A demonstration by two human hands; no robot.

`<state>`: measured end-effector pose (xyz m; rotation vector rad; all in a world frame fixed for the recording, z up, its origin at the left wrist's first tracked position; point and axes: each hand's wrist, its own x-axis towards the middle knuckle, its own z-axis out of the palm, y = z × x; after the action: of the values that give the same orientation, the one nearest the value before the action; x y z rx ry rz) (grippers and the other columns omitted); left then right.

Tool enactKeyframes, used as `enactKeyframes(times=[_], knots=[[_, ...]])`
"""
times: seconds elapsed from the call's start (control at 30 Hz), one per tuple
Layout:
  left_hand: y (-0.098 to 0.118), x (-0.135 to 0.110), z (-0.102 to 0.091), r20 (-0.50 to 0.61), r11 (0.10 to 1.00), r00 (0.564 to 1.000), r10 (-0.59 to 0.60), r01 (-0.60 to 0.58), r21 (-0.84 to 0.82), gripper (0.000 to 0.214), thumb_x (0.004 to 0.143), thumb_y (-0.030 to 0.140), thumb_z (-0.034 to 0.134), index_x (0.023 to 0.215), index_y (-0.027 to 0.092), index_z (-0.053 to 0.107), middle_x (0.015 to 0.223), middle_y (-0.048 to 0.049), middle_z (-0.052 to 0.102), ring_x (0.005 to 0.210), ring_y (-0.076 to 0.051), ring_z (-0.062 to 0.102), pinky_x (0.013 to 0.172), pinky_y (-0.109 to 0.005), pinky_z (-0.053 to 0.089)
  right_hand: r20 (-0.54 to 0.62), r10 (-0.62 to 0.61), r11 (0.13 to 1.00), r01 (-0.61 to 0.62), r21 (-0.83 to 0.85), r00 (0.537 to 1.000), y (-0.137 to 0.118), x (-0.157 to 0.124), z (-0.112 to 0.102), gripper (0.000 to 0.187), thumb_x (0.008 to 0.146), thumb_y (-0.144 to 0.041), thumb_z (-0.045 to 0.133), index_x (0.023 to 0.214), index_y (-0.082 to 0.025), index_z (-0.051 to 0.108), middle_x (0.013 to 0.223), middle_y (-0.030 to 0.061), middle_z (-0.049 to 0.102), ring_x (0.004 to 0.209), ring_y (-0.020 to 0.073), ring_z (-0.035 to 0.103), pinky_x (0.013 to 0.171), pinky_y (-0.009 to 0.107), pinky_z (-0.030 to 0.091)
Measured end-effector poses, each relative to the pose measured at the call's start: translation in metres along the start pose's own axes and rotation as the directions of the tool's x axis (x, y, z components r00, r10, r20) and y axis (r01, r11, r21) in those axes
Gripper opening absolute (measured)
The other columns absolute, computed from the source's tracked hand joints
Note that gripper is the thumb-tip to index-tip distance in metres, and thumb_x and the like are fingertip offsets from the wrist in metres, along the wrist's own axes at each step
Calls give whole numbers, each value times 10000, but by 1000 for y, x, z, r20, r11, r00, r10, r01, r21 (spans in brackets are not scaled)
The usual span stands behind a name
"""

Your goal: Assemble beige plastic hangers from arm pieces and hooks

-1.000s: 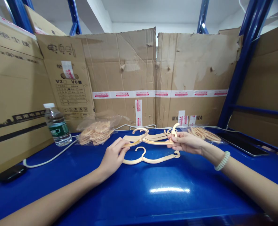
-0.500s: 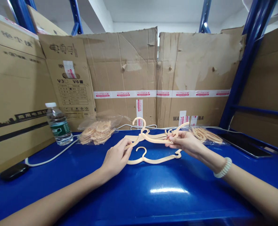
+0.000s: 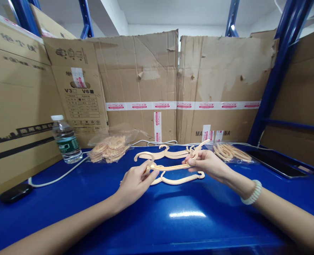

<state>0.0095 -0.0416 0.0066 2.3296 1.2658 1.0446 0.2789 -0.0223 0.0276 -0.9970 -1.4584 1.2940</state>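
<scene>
the left hand (image 3: pixel 137 181) and right hand (image 3: pixel 204 162) are apart, each pinched onto the held hanger (image 3: pixel 172 168), which is raised over the tabletop (image 3: pixel 194 230). the left forearm reaches in from the lower left, its thumb and fingers closed on the held hanger near the base of the hook. the right forearm, wearing a pale coiled band (image 3: pixel 252 192), comes from the lower right; its fingertips grip the other end, where a curved piece (image 3: pixel 203 145) slants up; whether that piece is joined on cannot be told.

the tabletop is glossy blue, with a streak of glare in front of the held hanger. a flat hanger (image 3: pixel 178 182) lies just below it, and a hanger group (image 3: pixel 175 154) lies behind it. farther back, cardboard panels (image 3: pixel 141 81) stand upright.

left of the held hanger are a bagged pile (image 3: pixel 110 148) and, beyond that, a bottle (image 3: pixel 68 144); to its right, another bag (image 3: pixel 228 152) and a dark slab (image 3: pixel 276 164). a broad stretch of blue runs from it to the near edge.
</scene>
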Motion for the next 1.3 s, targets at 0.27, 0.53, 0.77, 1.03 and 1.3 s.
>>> enactKeyframes(times=[0.27, 0.53, 0.77, 1.03, 1.3], knots=[[-2, 0, 2, 3, 999, 1000, -19, 19, 42, 312, 902, 468, 433, 785, 190, 516, 534, 85, 324, 487, -95, 321, 495, -236, 218, 88, 76, 996, -79, 35, 993, 1, 0, -1, 317, 620, -335, 824, 734, -120, 620, 915, 92, 705, 824, 200, 704, 663, 234, 590], [-1, -1, 2, 4, 999, 1000, -2, 2, 43, 312, 902, 460, 442, 766, 187, 507, 537, 86, 326, 499, -91, 309, 501, -229, 220, 174, 244, 949, -272, 158, 954, 2, 5, -10, 305, 604, -230, 846, 772, -79, 641, 831, 106, 716, 790, 180, 714, 657, 160, 578], [-1, -1, 3, 20, 997, 999, 29, -30, 74, 331, 915, 446, 416, 709, 190, 454, 552, 74, 361, 494, -90, 337, 496, -232, 217, 161, 278, 949, -297, 108, 947, 4, 6, -16, 266, 649, -239, 822, 792, -94, 651, 778, 75, 707, 735, 171, 713, 573, 170, 571], [-1, -3, 4, 0, 987, 998, 70, -69, 147, 338, 913, 429, 428, 672, 192, 420, 569, 64, 393, 507, -93, 381, 516, -232, 240, 201, 254, 963, -268, 42, 946, 6, 6, -12, 309, 609, -286, 843, 741, -92, 640, 699, 67, 702, 653, 122, 688, 602, 158, 554], [0, -2, 4, 11, 990, 999, 45, -46, 131, 322, 908, 442, 424, 700, 195, 432, 541, 75, 384, 490, -95, 372, 511, -236, 230, 169, 225, 973, -232, 23, 960, 6, 6, -11, 363, 491, -271, 888, 702, -96, 649, 650, 18, 677, 621, 139, 689, 624, 199, 559]])
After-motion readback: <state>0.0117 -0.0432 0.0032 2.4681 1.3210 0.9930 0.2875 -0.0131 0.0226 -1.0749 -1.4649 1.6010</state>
